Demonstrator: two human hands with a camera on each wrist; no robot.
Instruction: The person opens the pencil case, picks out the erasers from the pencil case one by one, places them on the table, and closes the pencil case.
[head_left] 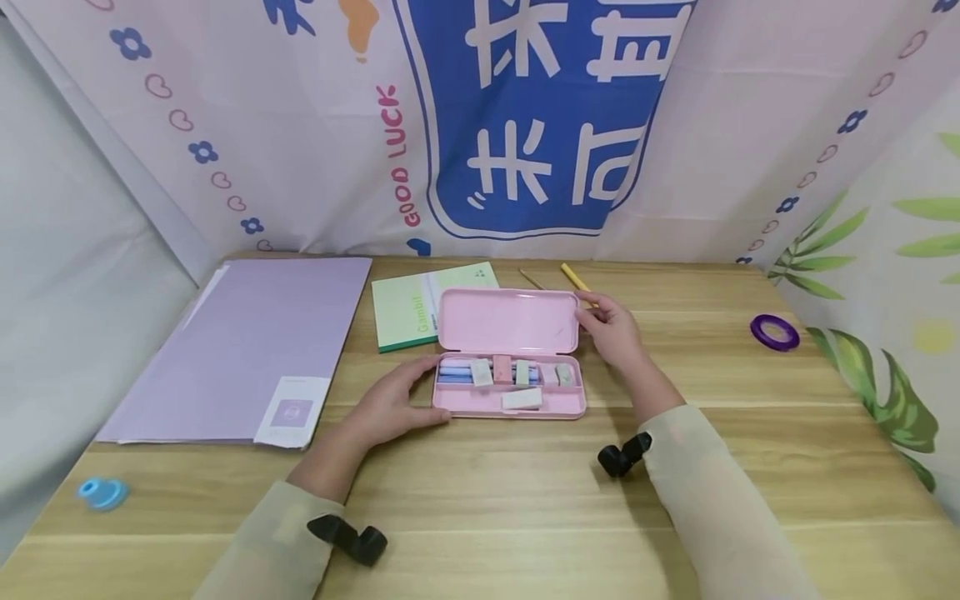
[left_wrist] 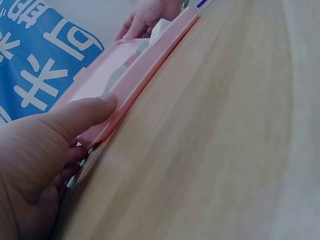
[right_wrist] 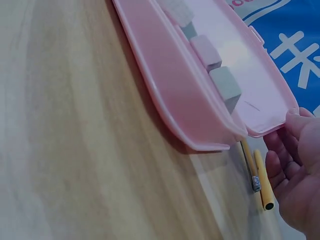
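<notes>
A pink pencil case [head_left: 468,408] lies on the table with its lid [head_left: 510,321] raised and tilted back. Inside are blue pens [head_left: 453,372], a white eraser [head_left: 521,399], a pink eraser [head_left: 502,368] and several more erasers. At the case's left end, my left hand [head_left: 390,408] holds it, thumb on the front corner and fingers round the side. My right hand [head_left: 613,332] pinches the lid's right edge between thumb and fingers, seen closely in the right wrist view. A yellow pen [right_wrist: 263,181] and a pencil [right_wrist: 249,165] lie behind the case, near that hand.
Behind the case sits a green notebook [head_left: 397,308], partly covered by the lid. A large purple folder [head_left: 247,350] occupies the left side. A blue cap-like piece [head_left: 103,493] is at front left, a purple tape roll [head_left: 775,332] at far right. Printed cloth [head_left: 315,150] hangs behind the table.
</notes>
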